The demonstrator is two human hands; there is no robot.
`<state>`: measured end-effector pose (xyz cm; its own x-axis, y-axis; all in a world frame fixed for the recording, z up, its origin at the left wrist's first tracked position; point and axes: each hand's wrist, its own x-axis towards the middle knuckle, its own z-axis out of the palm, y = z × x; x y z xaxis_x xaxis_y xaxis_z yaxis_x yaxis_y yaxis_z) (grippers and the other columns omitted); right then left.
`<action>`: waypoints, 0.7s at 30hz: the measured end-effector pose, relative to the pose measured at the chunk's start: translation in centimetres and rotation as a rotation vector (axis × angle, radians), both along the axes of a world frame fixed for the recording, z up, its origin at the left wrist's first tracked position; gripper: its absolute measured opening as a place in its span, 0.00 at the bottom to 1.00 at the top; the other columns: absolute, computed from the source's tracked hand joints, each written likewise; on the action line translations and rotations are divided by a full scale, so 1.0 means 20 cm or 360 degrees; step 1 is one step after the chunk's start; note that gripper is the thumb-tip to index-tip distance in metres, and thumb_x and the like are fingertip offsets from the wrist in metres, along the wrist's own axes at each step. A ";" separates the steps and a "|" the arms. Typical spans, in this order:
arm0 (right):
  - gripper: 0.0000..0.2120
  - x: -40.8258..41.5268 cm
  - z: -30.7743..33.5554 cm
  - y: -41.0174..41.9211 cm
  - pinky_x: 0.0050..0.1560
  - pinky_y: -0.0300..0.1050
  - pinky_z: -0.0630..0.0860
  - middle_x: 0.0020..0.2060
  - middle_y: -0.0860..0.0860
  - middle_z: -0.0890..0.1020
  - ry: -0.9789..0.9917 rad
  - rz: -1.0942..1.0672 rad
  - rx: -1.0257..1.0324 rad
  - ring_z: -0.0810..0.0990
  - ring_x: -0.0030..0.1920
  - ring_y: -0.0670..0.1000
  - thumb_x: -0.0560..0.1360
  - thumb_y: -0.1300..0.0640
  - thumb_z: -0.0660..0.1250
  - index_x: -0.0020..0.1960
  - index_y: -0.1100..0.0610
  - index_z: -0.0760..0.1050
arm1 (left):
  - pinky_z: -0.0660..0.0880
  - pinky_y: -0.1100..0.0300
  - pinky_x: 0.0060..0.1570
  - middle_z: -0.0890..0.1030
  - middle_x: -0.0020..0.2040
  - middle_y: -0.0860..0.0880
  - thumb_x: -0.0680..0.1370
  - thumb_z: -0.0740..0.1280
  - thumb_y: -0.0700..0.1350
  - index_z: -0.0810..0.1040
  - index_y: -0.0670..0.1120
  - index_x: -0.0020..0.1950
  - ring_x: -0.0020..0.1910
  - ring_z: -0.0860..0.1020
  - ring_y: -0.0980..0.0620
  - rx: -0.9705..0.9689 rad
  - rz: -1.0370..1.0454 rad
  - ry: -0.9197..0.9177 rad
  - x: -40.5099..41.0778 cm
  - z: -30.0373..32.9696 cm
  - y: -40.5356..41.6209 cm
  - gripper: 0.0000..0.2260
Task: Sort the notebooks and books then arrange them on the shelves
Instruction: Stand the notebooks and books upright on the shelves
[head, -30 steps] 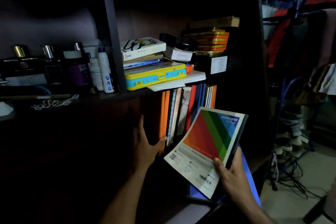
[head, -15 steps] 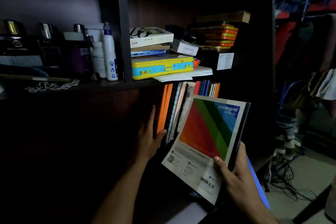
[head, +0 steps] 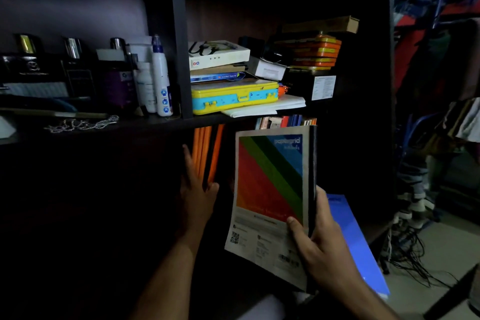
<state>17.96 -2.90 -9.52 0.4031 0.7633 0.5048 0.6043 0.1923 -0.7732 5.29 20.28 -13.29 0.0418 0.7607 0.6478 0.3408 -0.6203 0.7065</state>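
Observation:
My right hand (head: 319,244) grips a notebook (head: 270,189) with a red, green and blue striped cover, held nearly upright in front of the lower shelf. My left hand (head: 196,189) presses with straight fingers against the orange spines (head: 205,150) at the left end of the row of standing books. More spines (head: 288,121) of that row show above the notebook's top edge; the rest of the row is hidden behind it. A blue book (head: 355,241) lies below and behind my right hand.
The upper shelf (head: 181,122) carries a yellow and blue case (head: 233,96), stacked boxes, orange tins (head: 314,52), white bottles (head: 161,80) and a chain (head: 80,125). Clothes hang at the right, with cables (head: 410,249) on the floor.
The notebook has swung from tilted to nearly upright and moved closer to the row of books. My left hand has slid up along the orange spines.

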 end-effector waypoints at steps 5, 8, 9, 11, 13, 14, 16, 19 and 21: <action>0.27 0.01 0.03 0.22 0.43 0.61 0.81 0.42 0.58 0.81 -0.0061 -0.0069 -0.0011 0.82 0.41 0.55 0.81 0.60 0.63 0.75 0.45 0.57 | 0.66 0.38 0.72 0.57 0.81 0.44 0.80 0.67 0.50 0.35 0.66 0.79 0.77 0.62 0.39 0.0166 0.0097 0.0139 0.00 -0.01 0.02 0.44; 0.29 -0.06 -0.06 0.34 0.39 0.49 0.73 0.44 0.49 0.80 -0.0054 -0.0190 -0.0017 0.81 0.43 0.55 0.82 0.58 0.62 0.77 0.46 0.52 | 0.71 0.39 0.68 0.60 0.80 0.41 0.80 0.66 0.51 0.34 0.63 0.79 0.74 0.67 0.36 0.0241 0.0157 0.0227 0.01 -0.01 0.01 0.43; 0.29 -0.08 -0.10 0.36 0.42 0.48 0.76 0.51 0.48 0.81 -0.0058 -0.0192 0.0004 0.82 0.48 0.55 0.82 0.57 0.61 0.76 0.43 0.51 | 0.72 0.41 0.66 0.61 0.80 0.41 0.80 0.66 0.51 0.33 0.63 0.79 0.73 0.69 0.35 0.0255 0.0166 0.0267 0.01 0.00 0.00 0.44; 0.29 -0.12 -0.15 0.42 0.48 0.48 0.79 0.62 0.49 0.80 -0.0007 -0.0173 0.0053 0.82 0.55 0.54 0.82 0.58 0.60 0.75 0.38 0.49 | 0.75 0.44 0.60 0.65 0.78 0.41 0.79 0.67 0.51 0.32 0.64 0.78 0.68 0.74 0.34 0.0238 0.0151 0.0325 0.02 0.00 -0.01 0.45; 0.30 -0.12 -0.15 0.50 0.51 0.48 0.78 0.66 0.49 0.78 0.0042 -0.0192 0.0066 0.81 0.59 0.55 0.82 0.60 0.58 0.74 0.36 0.49 | 0.79 0.45 0.52 0.72 0.74 0.40 0.76 0.71 0.52 0.34 0.67 0.78 0.61 0.79 0.35 0.0258 0.0106 0.0401 0.02 0.01 -0.02 0.49; 0.31 -0.12 -0.14 0.54 0.53 0.51 0.79 0.68 0.49 0.77 0.0056 -0.0190 0.0077 0.80 0.61 0.55 0.81 0.60 0.57 0.74 0.35 0.49 | 0.79 0.45 0.50 0.74 0.72 0.40 0.74 0.72 0.53 0.35 0.68 0.78 0.60 0.80 0.35 0.0277 0.0082 0.0464 0.02 0.02 -0.03 0.50; 0.33 -0.11 -0.11 0.58 0.57 0.55 0.79 0.70 0.48 0.74 0.0056 -0.0140 0.0125 0.79 0.63 0.54 0.78 0.59 0.57 0.75 0.36 0.49 | 0.79 0.44 0.48 0.75 0.71 0.41 0.72 0.71 0.58 0.37 0.67 0.79 0.62 0.78 0.36 0.0304 0.0093 0.0592 0.01 0.03 -0.04 0.50; 0.33 -0.08 -0.14 0.60 0.58 0.48 0.78 0.70 0.47 0.74 0.0055 -0.0161 0.0218 0.79 0.64 0.50 0.80 0.64 0.57 0.77 0.38 0.51 | 0.80 0.43 0.44 0.77 0.67 0.38 0.69 0.75 0.59 0.45 0.62 0.80 0.59 0.79 0.34 0.0237 0.0186 0.0626 0.02 0.04 -0.06 0.49; 0.31 -0.08 -0.17 0.61 0.57 0.44 0.77 0.69 0.48 0.76 0.0115 -0.0255 0.0334 0.79 0.63 0.50 0.82 0.64 0.58 0.76 0.39 0.53 | 0.80 0.41 0.41 0.79 0.64 0.37 0.66 0.79 0.55 0.53 0.57 0.80 0.57 0.81 0.34 0.0243 0.0217 0.0603 0.03 0.04 -0.06 0.49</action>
